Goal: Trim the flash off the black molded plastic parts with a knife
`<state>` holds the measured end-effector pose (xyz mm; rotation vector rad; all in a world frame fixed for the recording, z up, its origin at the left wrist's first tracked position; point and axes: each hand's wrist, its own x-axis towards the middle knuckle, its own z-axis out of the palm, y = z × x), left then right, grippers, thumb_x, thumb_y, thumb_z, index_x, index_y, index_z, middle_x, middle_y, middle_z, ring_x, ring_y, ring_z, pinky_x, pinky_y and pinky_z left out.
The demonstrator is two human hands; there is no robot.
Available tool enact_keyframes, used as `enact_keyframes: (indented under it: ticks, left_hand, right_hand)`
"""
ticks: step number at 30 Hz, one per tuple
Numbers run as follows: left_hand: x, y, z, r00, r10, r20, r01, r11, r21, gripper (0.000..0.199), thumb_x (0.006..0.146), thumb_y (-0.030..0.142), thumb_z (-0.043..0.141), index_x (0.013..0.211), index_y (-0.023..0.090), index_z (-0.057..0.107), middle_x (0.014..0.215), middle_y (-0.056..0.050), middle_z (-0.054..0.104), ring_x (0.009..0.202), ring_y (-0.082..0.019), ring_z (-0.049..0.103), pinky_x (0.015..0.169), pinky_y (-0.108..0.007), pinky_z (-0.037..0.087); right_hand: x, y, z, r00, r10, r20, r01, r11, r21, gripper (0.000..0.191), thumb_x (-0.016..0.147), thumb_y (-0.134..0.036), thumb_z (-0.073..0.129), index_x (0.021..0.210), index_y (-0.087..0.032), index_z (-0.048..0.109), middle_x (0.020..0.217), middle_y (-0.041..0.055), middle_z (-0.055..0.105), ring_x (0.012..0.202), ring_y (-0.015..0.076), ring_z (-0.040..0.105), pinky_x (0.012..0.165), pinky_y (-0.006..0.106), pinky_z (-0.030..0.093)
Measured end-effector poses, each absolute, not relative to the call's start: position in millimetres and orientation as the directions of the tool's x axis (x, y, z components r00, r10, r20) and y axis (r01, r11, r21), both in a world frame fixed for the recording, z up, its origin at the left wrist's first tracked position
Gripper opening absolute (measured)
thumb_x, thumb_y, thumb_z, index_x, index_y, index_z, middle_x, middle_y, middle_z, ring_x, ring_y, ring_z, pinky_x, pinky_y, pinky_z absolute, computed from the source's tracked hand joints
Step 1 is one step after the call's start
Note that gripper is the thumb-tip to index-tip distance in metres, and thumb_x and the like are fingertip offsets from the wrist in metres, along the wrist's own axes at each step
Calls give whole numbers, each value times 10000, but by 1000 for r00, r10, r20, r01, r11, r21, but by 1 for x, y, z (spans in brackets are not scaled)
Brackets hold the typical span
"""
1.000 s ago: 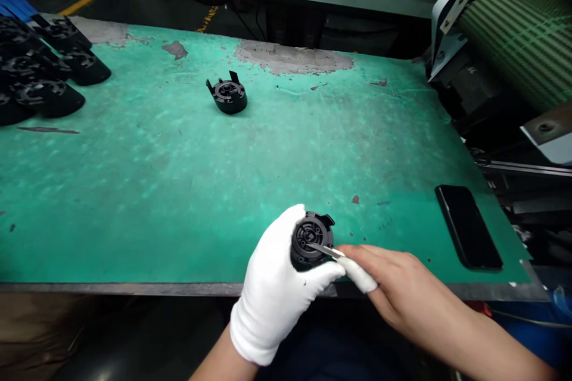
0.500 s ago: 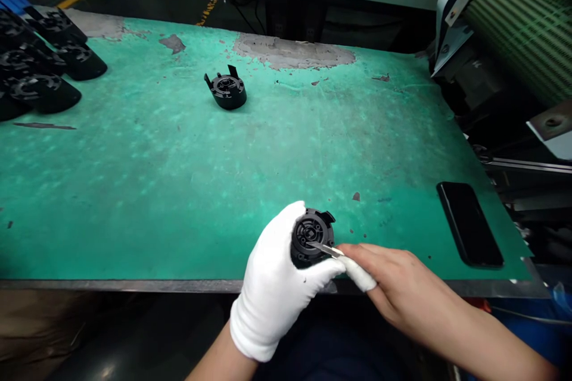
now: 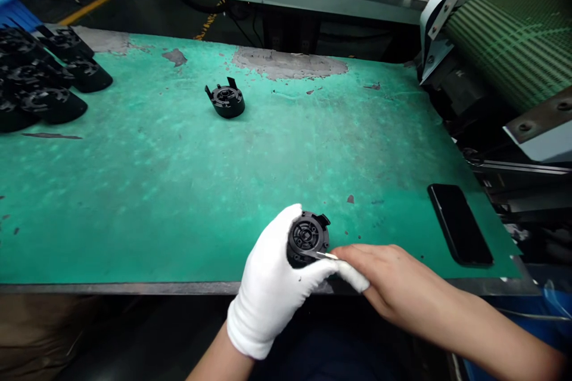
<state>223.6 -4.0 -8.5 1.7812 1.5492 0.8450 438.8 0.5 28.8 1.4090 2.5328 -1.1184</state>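
My left hand [image 3: 272, 277], in a white glove, is wrapped round a round black plastic part [image 3: 307, 234] near the table's front edge. Rings and small holes show on the part's upward face, and a tab sticks up at its far rim. My right hand [image 3: 379, 268] is bare except for a white cover on one finger. It grips a knife with a thin metal blade [image 3: 313, 254], which lies across the near rim of the part. Most of the knife's handle is hidden by the fingers.
A similar black part [image 3: 227, 100] with upright tabs stands alone on the green table [image 3: 179, 178]. Several more black parts [image 3: 53, 101] are grouped at the far left. A phone [image 3: 460, 224] lies at the right, beside a green conveyor belt [image 3: 513, 30].
The knife's blade has moved from the middle of the part's face to its near rim and lies flatter. The left hand keeps its hold. The camera view has shifted slightly.
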Motion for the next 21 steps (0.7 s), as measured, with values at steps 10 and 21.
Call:
enact_keyframes:
  ticks: [10, 21]
  left_hand:
    - [211, 0, -11, 229, 973, -5, 585, -134, 800, 871, 814, 482, 762, 1531, 293, 306, 1555, -52, 468, 1413, -253, 485, 1207, -435, 423]
    - [179, -4, -13, 140, 989, 43, 618, -121, 777, 957, 785, 535, 778, 1550, 292, 259, 1606, -64, 368, 1486, -263, 366, 1256, -471, 337]
  right_hand:
    - [442, 4, 44, -598, 750, -283, 724, 354, -593, 412, 858, -77, 475, 1137, -274, 707, 1058, 20, 776, 917, 206, 741, 791, 299, 594]
    - [473, 5, 29, -502, 834, -228, 746, 284, -603, 401, 1017, -244, 412, 1358, -340, 600, 1170, 27, 707, 1030, 211, 661, 868, 373, 524]
